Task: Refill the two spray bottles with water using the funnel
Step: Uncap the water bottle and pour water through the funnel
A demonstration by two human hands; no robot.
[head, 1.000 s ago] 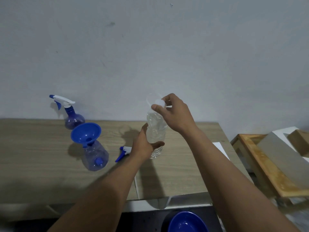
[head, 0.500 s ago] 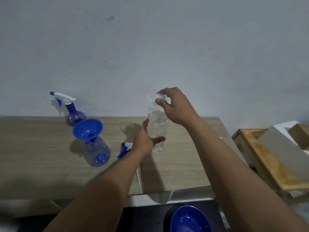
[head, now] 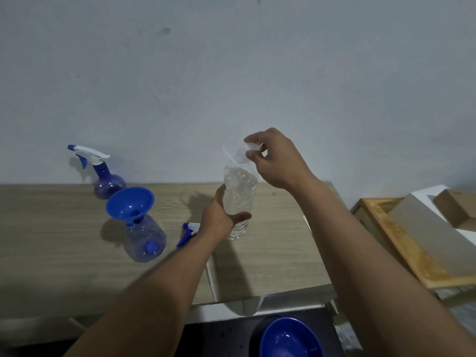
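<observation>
Wooden table (head: 51, 228): pale grain laminate, matte, set against a flat grey-white wall (head: 231, 73).

Water bottle (head: 239, 199): clear thin plastic, ribbed lower body, held upright above the table's middle-right area. Clear water fills most of it. Left hand (head: 221, 220) wraps the lower half, fingers clenched round the body, thumb across the front. Right hand (head: 275, 161) is at the bottle's neck; thumb and fingertips pinch a small white cap (head: 251, 146). Cannot tell whether the cap is seated on the threads or just lifted clear.

Open spray bottle (head: 145, 240): translucent bluish plastic, bulbous base tapering to a narrow neck, standing near the table's centre-left. A small blue piece shows through its wall low down. Water level inside cannot be read. Blue funnel (head: 130, 202): smooth opaque plastic, wide conical mouth, spout seated in that bottle's neck, tilted slightly.

Second spray bottle (head: 108, 182): darker blue-violet, round-bellied, stands behind the funnel by the wall, with its white and blue trigger head (head: 87, 153) fitted. Contents cannot be read.

Loose trigger head (head: 188, 231): white and blue, lies flat on the table between the open bottle and the left wrist.

Blue bowl (head: 288, 338): glossy, round, below the table's near edge. Wooden tray (head: 401, 248) to the right carries grey and brown blocks.
</observation>
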